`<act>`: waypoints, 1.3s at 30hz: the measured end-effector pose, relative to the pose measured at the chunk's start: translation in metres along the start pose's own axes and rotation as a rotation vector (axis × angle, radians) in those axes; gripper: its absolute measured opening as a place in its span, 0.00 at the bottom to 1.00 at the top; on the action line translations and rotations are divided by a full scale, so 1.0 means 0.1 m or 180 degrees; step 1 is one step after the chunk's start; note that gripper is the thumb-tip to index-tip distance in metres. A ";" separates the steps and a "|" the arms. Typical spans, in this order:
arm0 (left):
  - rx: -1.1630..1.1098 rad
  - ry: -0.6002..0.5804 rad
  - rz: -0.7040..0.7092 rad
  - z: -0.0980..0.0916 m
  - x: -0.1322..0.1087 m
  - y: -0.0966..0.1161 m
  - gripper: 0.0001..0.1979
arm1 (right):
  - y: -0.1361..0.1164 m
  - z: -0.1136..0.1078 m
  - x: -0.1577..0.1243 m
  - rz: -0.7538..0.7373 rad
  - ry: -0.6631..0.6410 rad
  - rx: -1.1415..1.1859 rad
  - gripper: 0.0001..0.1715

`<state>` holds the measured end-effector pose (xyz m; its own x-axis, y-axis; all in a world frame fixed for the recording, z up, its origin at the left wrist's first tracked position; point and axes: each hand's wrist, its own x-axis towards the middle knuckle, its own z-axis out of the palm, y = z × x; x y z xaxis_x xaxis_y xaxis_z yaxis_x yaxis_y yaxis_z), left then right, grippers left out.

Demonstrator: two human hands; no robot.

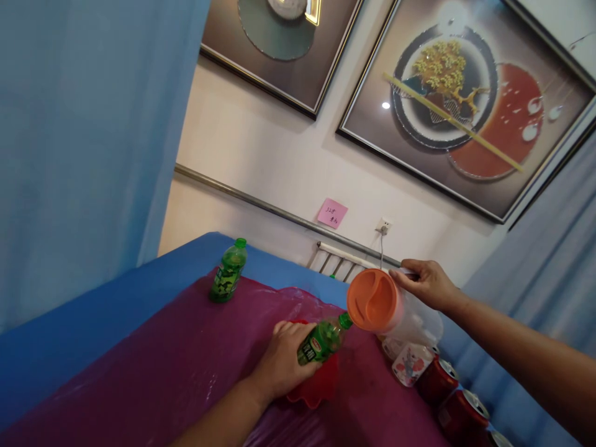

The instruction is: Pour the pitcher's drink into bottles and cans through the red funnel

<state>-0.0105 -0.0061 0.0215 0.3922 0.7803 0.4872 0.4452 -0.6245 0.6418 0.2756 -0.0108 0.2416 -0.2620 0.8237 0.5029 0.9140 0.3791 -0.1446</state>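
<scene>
My left hand (289, 361) is wrapped round a green drink bottle (321, 340), which it holds tilted with its green cap to the upper right. Partly hidden beneath that hand is a red dish with a wavy rim (316, 388). My right hand (427, 282) is closed on the handle of a jug-like vessel with a round orange top (374, 301). The orange top faces me and has a curved ridge across it; its pale body is mostly hidden. The bottle's cap is close to the orange top, and I cannot tell whether they touch.
Another green bottle (229, 271) stands upright at the back left of the purple plastic sheet (186, 354). On the right are a printed container (411, 363) and several red cans (463, 415). Blue curtains (88, 136) hang on both sides; a metal rail (261, 202) crosses the wall.
</scene>
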 end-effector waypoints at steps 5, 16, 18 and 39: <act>-0.0004 -0.0006 0.0005 0.01 0.00 -0.02 0.30 | 0.01 0.00 0.01 0.0018 0.0006 -0.0103 0.30; 0.0043 -0.0022 -0.0011 0.01 0.00 -0.01 0.28 | -0.01 0.01 0.02 0.0074 -0.0062 0.0010 0.30; 0.0045 -0.0031 -0.0013 0.01 0.00 -0.01 0.28 | -0.01 0.01 0.02 0.0081 -0.0066 0.0015 0.30; 0.0023 -0.0006 0.0033 0.03 -0.01 -0.05 0.28 | 0.06 0.03 -0.01 0.0004 -0.0054 0.0002 0.30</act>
<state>-0.0109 -0.0040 0.0161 0.3982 0.7738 0.4926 0.4469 -0.6327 0.6325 0.2801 -0.0078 0.2379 -0.2661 0.8312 0.4882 0.9141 0.3783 -0.1457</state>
